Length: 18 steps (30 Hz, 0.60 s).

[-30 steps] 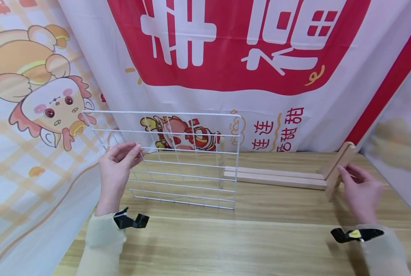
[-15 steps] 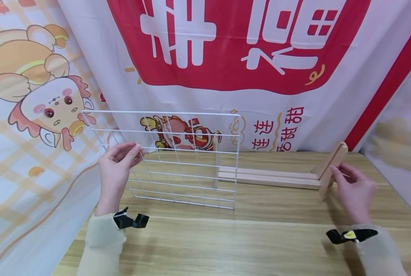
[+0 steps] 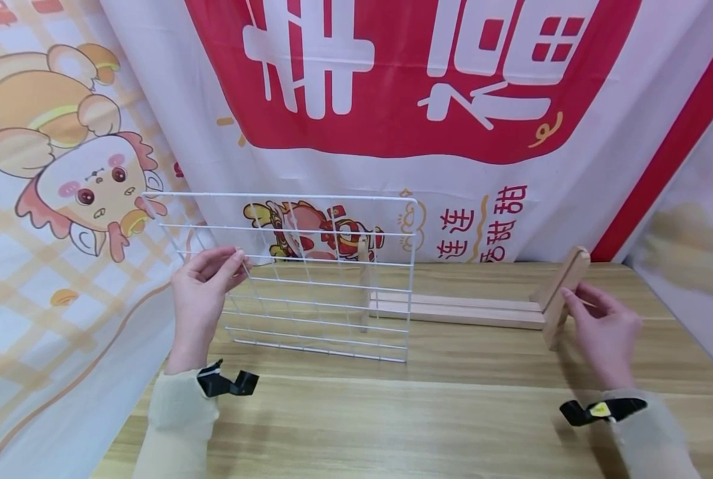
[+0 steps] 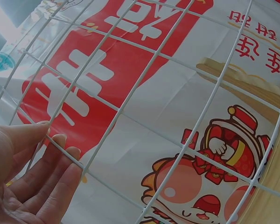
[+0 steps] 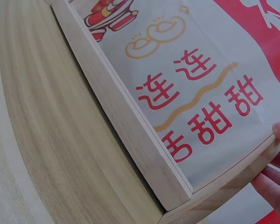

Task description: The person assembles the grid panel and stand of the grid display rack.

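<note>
Upright at the left of the head view stands a white wire grid panel (image 3: 332,285). My left hand (image 3: 203,286) pinches a wire near its left side; the left wrist view shows thumb and fingertips (image 4: 79,169) at the wires. A pale wooden stand (image 3: 458,308), a long low grooved rail with an upright piece at each end, is partly behind the grid. Its left upright (image 3: 364,266) shows through the wires. My right hand (image 3: 604,326) grips the tilted right upright (image 3: 566,293) between thumb and fingers. In the right wrist view the rail (image 5: 121,107) meets that end piece.
Everything is on a wood-grain table (image 3: 356,426). Behind hangs a white and red printed cloth (image 3: 440,173). A patterned cloth (image 3: 63,266) slopes along the left, and a pale one (image 3: 692,253) borders the right.
The right hand has slid the wooden stand leftward over the table, so its left end reaches farther behind the grid. The left hand and the grid have stayed in place.
</note>
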Available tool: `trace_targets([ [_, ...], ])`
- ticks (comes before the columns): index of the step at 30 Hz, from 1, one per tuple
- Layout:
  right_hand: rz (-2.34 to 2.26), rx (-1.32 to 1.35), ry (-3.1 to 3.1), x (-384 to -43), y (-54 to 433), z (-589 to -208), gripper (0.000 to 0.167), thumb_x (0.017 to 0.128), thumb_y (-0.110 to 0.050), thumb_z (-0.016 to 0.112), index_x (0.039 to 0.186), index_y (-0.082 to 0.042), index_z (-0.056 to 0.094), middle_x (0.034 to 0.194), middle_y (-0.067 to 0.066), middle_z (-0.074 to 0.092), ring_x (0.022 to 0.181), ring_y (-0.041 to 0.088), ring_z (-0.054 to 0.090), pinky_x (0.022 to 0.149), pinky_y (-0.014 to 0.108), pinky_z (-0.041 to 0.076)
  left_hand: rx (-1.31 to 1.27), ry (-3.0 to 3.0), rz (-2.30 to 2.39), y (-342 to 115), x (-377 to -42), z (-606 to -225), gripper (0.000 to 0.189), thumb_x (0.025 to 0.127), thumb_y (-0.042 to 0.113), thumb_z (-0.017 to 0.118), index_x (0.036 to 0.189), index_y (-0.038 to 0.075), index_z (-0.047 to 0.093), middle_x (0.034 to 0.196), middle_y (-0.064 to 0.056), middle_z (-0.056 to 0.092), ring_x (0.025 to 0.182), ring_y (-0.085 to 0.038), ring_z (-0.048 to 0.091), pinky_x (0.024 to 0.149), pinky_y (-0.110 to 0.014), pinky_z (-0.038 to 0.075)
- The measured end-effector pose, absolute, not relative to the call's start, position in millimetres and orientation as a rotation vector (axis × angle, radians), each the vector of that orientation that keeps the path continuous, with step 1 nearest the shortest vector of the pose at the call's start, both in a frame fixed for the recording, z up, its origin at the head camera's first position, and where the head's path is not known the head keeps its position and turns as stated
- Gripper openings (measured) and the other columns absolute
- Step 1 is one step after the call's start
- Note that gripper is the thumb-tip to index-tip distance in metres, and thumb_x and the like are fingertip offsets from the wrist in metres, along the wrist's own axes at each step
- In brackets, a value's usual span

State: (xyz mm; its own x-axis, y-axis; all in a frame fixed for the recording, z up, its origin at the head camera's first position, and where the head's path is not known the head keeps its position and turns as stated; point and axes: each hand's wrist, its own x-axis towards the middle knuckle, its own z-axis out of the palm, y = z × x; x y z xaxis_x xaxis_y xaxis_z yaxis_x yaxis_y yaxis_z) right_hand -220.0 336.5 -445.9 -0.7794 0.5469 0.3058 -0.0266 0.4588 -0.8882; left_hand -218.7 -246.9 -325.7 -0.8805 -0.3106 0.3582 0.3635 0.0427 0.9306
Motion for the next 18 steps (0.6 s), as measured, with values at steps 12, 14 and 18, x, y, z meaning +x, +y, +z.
trace_targets([
  [12, 1.323, -0.380, -2.146, -217, 325, -445, 0.044, 0.091, -0.034, 0.078, 0.126, -0.008, 0.073, 0.120, 0.014, 0.071, 0.081, -0.008, 0.064, 0.069, 0.007, 0.052, -0.055, -1.838, -1.914, -246, -217, -324, 0.027, 0.092, 0.013, 0.078, 0.111, -0.005, 0.071, 0.097, -0.009, 0.075, 0.086, -0.019, 0.073, 0.078, -0.030, 0.060],
  [14, 1.328, -0.373, -2.154, -217, 322, -445, 0.045, 0.091, -0.034, 0.078, 0.127, -0.007, 0.073, 0.120, 0.015, 0.071, 0.082, -0.007, 0.065, 0.069, 0.008, 0.053, -0.054, -1.839, -1.901, -246, -218, -325, 0.026, 0.092, 0.013, 0.077, 0.110, -0.005, 0.071, 0.097, -0.008, 0.075, 0.085, -0.018, 0.073, 0.078, -0.029, 0.061],
  [18, 1.349, -0.352, -2.160, -215, 316, -444, 0.044, 0.092, -0.033, 0.078, 0.126, -0.007, 0.073, 0.120, 0.015, 0.071, 0.083, -0.005, 0.066, 0.069, 0.009, 0.053, -0.061, -1.817, -1.901, -244, -219, -326, 0.022, 0.092, 0.010, 0.077, 0.108, -0.005, 0.071, 0.094, -0.008, 0.075, 0.082, -0.018, 0.073, 0.076, -0.029, 0.061],
])
